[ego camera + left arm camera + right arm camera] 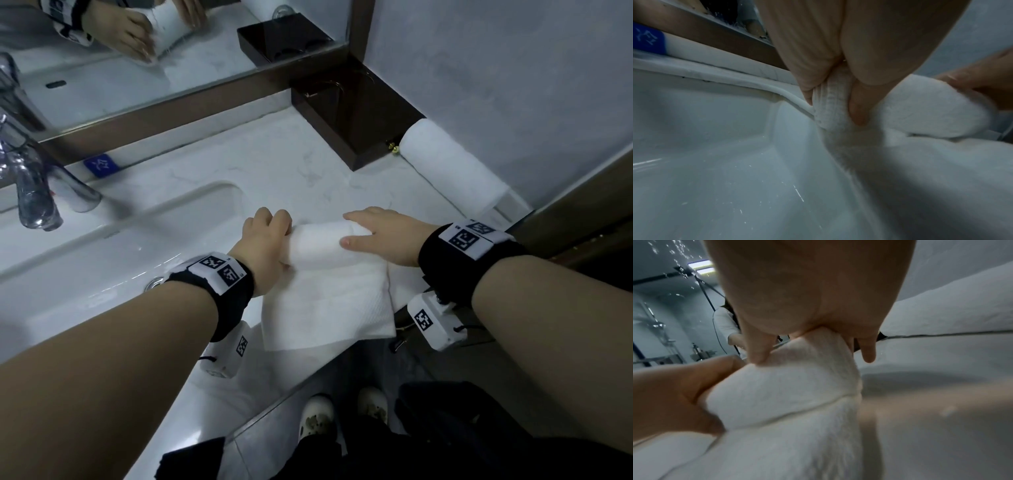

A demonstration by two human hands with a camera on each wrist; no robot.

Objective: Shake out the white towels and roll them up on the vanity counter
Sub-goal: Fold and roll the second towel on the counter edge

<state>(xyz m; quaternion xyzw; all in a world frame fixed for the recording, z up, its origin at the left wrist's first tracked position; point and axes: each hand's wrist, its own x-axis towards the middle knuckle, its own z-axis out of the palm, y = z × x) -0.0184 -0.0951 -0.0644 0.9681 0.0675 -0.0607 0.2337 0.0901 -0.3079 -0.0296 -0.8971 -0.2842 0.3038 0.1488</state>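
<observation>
A white towel (318,245) lies half rolled on the vanity counter (274,171), right of the basin. Its flat part (325,308) stretches toward the counter's front edge. My left hand (269,236) curls round the roll's left end; in the left wrist view the thumb (857,112) and a finger pinch the towel's end (830,104). My right hand (373,229) lies over the right end with the thumb on the near side, and in the right wrist view it clasps the roll (787,386). A finished rolled towel (452,168) lies at the back right against the wall.
The sink basin (102,260) with its tap (34,178) is on the left. A dark brown box (352,116) stands in the back corner under the mirror (137,68). A blue label (101,165) sits on the back ledge. The floor and my shoes show below the front edge.
</observation>
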